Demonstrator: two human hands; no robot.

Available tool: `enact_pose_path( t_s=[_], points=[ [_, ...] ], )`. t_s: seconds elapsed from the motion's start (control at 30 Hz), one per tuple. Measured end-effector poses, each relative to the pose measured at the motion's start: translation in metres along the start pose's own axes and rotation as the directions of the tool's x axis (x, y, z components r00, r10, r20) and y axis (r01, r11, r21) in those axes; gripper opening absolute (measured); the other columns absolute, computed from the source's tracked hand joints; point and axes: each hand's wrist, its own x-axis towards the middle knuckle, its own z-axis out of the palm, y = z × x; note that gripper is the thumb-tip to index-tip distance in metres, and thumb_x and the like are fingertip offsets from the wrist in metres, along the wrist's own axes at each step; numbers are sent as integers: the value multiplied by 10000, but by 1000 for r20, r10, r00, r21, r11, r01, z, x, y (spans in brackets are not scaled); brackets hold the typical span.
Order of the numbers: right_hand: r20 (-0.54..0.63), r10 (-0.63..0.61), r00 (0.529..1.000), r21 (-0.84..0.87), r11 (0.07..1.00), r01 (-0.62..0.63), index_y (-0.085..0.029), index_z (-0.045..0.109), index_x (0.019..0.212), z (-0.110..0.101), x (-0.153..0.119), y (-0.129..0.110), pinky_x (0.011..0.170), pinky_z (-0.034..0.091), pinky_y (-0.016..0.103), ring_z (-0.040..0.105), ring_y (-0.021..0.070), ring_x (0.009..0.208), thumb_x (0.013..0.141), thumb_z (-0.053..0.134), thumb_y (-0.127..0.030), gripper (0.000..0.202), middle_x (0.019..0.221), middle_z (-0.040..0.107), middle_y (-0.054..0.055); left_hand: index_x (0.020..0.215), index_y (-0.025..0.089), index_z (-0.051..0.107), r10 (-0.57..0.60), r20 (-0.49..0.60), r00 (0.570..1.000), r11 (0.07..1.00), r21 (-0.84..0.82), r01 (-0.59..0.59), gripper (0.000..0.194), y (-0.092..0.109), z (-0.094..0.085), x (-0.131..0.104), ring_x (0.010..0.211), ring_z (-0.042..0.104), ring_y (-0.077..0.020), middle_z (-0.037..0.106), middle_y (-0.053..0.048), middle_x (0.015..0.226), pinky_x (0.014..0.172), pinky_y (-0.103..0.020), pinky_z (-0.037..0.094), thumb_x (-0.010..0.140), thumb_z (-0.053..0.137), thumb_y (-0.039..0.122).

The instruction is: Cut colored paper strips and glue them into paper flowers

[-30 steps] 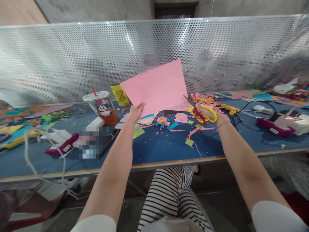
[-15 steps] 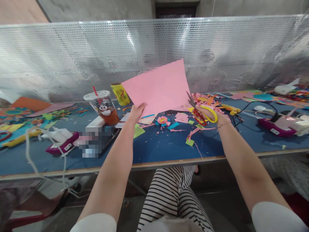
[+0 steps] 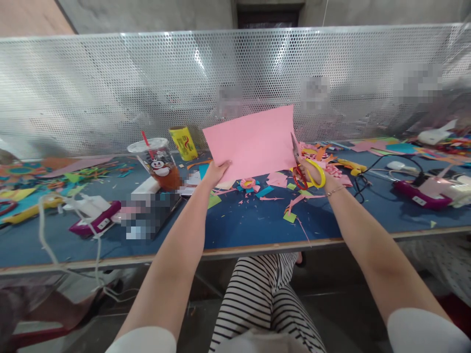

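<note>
A large sheet of pink paper [image 3: 253, 142] is held up above the table by my left hand [image 3: 220, 172], whose fingers pinch its lower left corner. My right hand [image 3: 308, 171] grips scissors [image 3: 312, 172] with one yellow and one red handle loop. Their blades point upward along the sheet's right edge; whether they touch the paper I cannot tell. Beneath the sheet lies a pink and blue paper flower [image 3: 248, 184]. Small green, blue and pink paper scraps [image 3: 290, 216] are scattered in front of my right hand.
A plastic drink cup [image 3: 158, 164] with a red straw and a yellow can [image 3: 184, 143] stand at left. Purple power strips [image 3: 423, 194] with cables lie on both sides. A perforated metal screen [image 3: 165, 73] rises behind the blue table [image 3: 235, 235]. Blurred people show behind it.
The pink sheet has come down and shifted right with my left hand. The scissors have turned more upright, their blades now at the sheet's right edge.
</note>
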Motion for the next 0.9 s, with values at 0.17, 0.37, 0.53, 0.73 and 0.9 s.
enact_pose_path(
  t_s=[0.17, 0.37, 0.53, 0.73, 0.9],
  points=[
    [135, 75, 988, 86, 992, -87, -178, 519, 634, 4, 2, 6, 382, 383, 222, 487, 99, 432, 759, 481, -633, 474, 530, 540, 14, 1093, 127, 613, -9, 50, 999, 996, -84, 13, 506, 0, 3, 0, 1021, 591, -255, 634, -119, 1122, 894, -384, 467, 672, 668, 400],
    [52, 24, 998, 24, 999, -25, -195, 461, 585, 14, -2, 1, 324, 322, 210, 422, 76, 363, 733, 446, -704, 530, 468, 478, -7, 1085, 143, 622, 6, 42, 999, 995, -101, -2, 510, -4, 1, 2, 1056, 575, -250, 631, -106, 1133, 919, -376, 453, 664, 673, 426],
    [-14, -1, 1000, -9, 1000, 1, -204, 430, 581, 23, -12, -11, 310, 308, 199, 381, 60, 345, 769, 446, -664, 498, 450, 433, -26, 1136, 136, 588, 18, 44, 999, 987, -161, -10, 557, 0, 1, 2, 1055, 576, -229, 609, -114, 1169, 929, -372, 449, 663, 678, 415],
    [-90, -42, 995, -87, 996, 34, -209, 420, 585, 28, -14, -15, 300, 302, 198, 368, 58, 335, 783, 464, -629, 466, 447, 441, -26, 1096, 123, 603, 4, 39, 999, 982, -191, 4, 532, 7, 1, 0, 1029, 587, -222, 617, -118, 1152, 903, -358, 468, 652, 688, 404],
    [-90, -73, 993, -113, 992, 63, -206, 420, 569, 31, -14, -13, 297, 290, 202, 373, 62, 332, 778, 450, -646, 489, 424, 426, -22, 1084, 133, 608, -12, 18, 1000, 983, -185, 15, 509, 10, 1, -1, 1026, 590, -221, 630, -108, 1128, 898, -352, 472, 651, 693, 388]
  ],
)
